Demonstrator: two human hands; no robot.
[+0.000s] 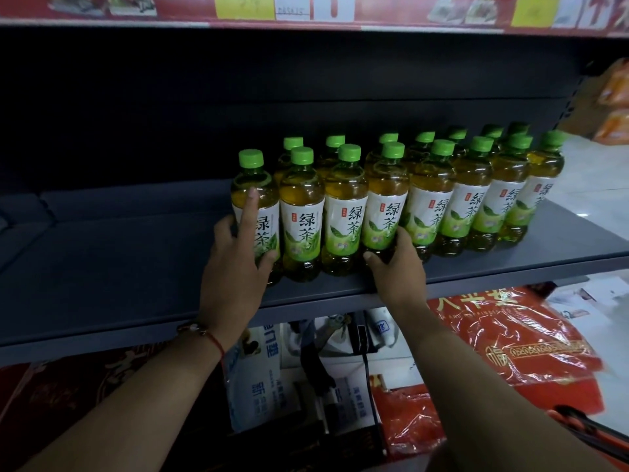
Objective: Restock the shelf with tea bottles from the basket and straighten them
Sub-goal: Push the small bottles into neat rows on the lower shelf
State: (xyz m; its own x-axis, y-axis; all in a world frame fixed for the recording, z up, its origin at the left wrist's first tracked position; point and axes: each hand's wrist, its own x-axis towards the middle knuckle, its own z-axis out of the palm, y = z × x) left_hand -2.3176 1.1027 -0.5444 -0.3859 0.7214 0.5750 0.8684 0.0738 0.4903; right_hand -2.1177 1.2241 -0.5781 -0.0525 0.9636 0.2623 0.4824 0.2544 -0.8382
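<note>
With two rows of tea bottles [388, 199] already standing mid-frame on the shelf [136, 267], the left hand [235, 267] is clasping the leftmost bottle [255, 212] and the right hand [398, 270] is cupping another's base, straightening them, the left half sitting bare.

Back-row bottles [335, 144] on the shelf [136, 267] show only green caps and shoulders; their labels and bases sit hidden behind the front row. The left hand [235, 264] covers the lower left of the end bottle [255, 206], masking part of its label. The right hand [396, 267] hides the base of the fourth bottle [384, 206], and its fingertips are out of sight behind it. Price tags [292, 8] along the upper rail are blurred and cut off by the top edge. Orange packs [616, 107] at right are cropped by the frame. Red bags [510, 338] below lie partly behind the right forearm. A dark handle [585, 424] at the lower right corner is too cropped to identify.
</note>
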